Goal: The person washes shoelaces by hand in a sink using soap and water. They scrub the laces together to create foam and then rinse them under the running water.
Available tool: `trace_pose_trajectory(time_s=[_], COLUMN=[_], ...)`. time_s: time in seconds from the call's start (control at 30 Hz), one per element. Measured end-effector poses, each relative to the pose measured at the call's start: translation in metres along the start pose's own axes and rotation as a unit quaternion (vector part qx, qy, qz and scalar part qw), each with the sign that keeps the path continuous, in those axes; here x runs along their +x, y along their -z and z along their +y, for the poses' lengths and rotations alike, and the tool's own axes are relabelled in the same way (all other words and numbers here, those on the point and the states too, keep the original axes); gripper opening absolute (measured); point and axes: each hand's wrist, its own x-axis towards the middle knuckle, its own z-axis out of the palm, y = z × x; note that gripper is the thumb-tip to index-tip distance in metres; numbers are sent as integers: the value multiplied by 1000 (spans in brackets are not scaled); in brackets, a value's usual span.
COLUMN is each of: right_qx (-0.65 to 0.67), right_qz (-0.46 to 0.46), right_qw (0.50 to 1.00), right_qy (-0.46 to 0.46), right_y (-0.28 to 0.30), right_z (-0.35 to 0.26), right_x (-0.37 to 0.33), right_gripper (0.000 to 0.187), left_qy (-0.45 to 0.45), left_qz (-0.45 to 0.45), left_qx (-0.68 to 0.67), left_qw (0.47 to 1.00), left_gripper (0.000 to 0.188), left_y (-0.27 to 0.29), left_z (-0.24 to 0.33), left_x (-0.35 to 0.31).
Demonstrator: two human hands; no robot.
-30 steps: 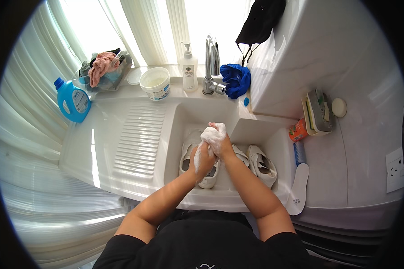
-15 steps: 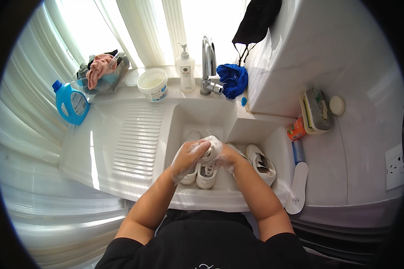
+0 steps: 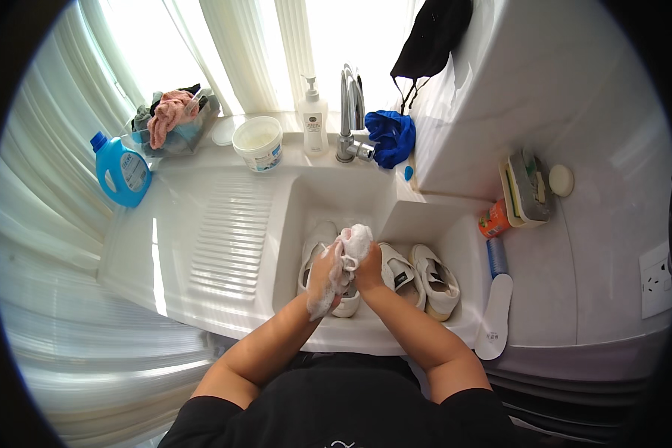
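Observation:
Over the left basin of the white sink [image 3: 285, 246], my two hands are pressed together and coated in thick foam. My left hand [image 3: 325, 278] is closed, with loops of white shoelace [image 3: 349, 262] showing at its fingers. Against it, my right hand [image 3: 369, 270] is closed on the same soapy bundle, a lump of foam hiding its fingertips. Below them lie a white shoe [image 3: 319, 237] at the left and another white shoe [image 3: 346, 307], mostly covered by my hands. The right basin contains a white shoe [image 3: 400, 273] beside another white shoe [image 3: 437, 287].
A ribbed washboard [image 3: 230, 239] lies left of the basins. Behind stand a blue detergent bottle [image 3: 124, 173], white tub [image 3: 258, 145], pump bottle [image 3: 313, 123], faucet [image 3: 349, 112] and blue cloth [image 3: 390, 138]. At right are a brush [image 3: 496, 256] and an insole [image 3: 494, 317].
My hands have shifted slightly and drawn closer together, the left turning more upright. More of the left shoe and of the right-basin shoes shows.

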Motion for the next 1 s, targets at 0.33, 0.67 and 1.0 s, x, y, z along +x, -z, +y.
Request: trace_pose_trajectory(time_s=[0.33,0.67,1.0], right_qx=[-212,-380,-52], right_qz=[1,-186,-304], right_qw=[976,838,923], right_qy=[57,345,230], right_y=[-14,1,24], right_z=[12,-24,-30], right_x=[0,-19,5], right_gripper=[28,14,8], left_qy=[-43,-158,-6], left_qz=[-11,-177,-159], left_qx=[-107,207,174], left_qw=[993,949,972], left_gripper=[31,10,48], left_y=[-11,45,18], left_z=[18,20,35], left_x=[-8,17,-19])
